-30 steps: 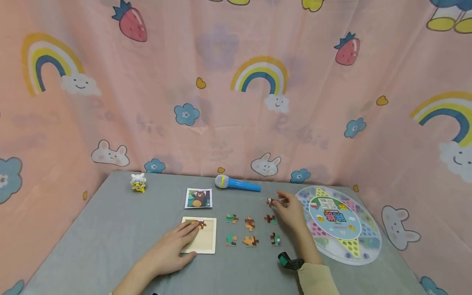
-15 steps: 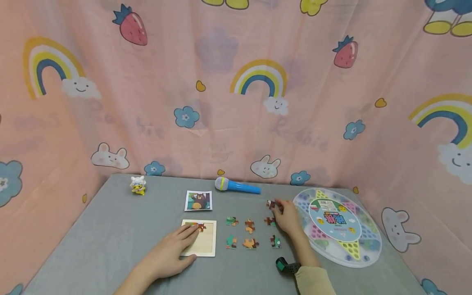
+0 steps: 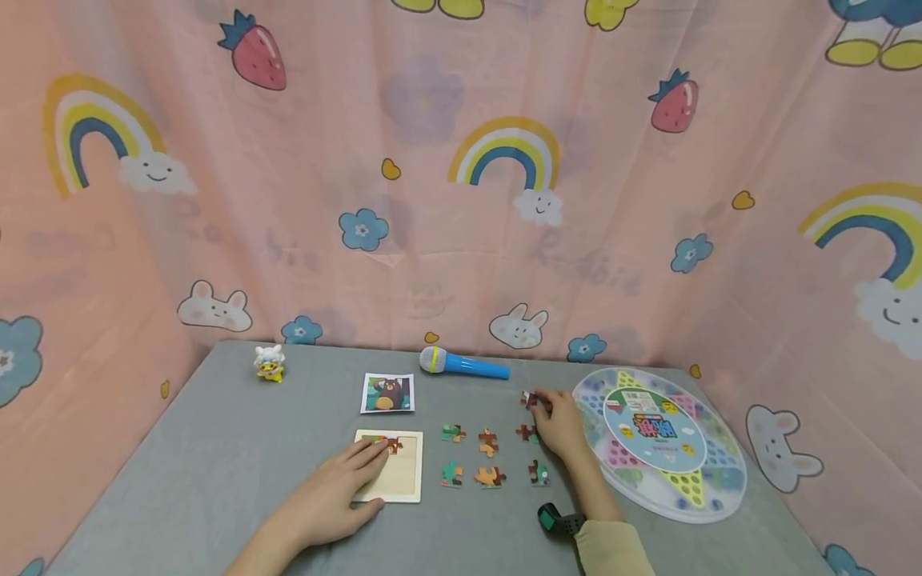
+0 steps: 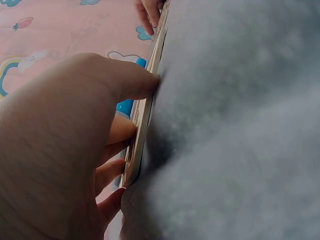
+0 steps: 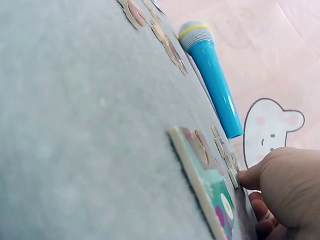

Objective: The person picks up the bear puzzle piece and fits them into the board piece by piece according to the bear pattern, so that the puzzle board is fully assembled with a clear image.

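Note:
In the head view my left hand [image 3: 334, 492] rests on a shallow wooden puzzle tray [image 3: 406, 480], fingers stretched over its left part. The thumb touches the tray's near edge [image 4: 145, 117] in the left wrist view. Puzzle pieces [image 3: 394, 444] lie along the tray's top, partly under the fingertips. My right hand [image 3: 562, 422] pinches a brown puzzle piece [image 3: 529, 398] at the table surface. Several loose pieces lie between the hands, among them a brown one [image 3: 527, 433], an orange one [image 3: 490, 477] and a green one [image 3: 451, 474].
Behind the tray lies a bear picture card [image 3: 388, 394]. A blue toy microphone [image 3: 468, 365] lies at the table's back edge, and a small white and yellow figurine [image 3: 270, 364] stands at back left. A round board-game case [image 3: 655, 444] lies right of the right hand.
My right hand has moved slightly left and lowered, bringing the brown puzzle piece down to the table. The left hand keeps its place on the tray. The head view has tilted slightly.

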A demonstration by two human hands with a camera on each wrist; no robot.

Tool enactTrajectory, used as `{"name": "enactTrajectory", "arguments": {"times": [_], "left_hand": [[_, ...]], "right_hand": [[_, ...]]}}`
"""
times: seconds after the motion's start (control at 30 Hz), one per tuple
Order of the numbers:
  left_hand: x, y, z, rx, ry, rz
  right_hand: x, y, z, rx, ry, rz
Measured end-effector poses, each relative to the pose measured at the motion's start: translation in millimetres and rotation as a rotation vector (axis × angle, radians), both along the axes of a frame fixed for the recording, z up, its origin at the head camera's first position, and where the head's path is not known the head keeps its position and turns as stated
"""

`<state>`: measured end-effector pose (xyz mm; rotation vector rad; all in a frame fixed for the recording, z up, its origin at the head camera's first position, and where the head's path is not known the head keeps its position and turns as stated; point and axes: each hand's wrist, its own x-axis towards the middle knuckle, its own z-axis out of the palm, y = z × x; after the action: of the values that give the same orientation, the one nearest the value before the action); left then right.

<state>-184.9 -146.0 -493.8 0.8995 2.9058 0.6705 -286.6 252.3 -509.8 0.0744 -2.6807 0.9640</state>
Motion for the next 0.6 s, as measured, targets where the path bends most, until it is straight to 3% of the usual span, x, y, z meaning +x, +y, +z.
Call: {"name": "enactTrajectory", "arguments": {"times": [0.3, 0.6], "left_hand": [[0.8, 0.2, -4.2, 0.013, 0.054, 0.001], [0.8, 0.2, -2.3, 0.025, 0.008, 0.009]], "right_hand": [[1.3, -2.9, 1.9, 0.006, -0.002, 0.000], [2.9, -4.1, 1.0, 0.006, 0.032, 0.006]]}}
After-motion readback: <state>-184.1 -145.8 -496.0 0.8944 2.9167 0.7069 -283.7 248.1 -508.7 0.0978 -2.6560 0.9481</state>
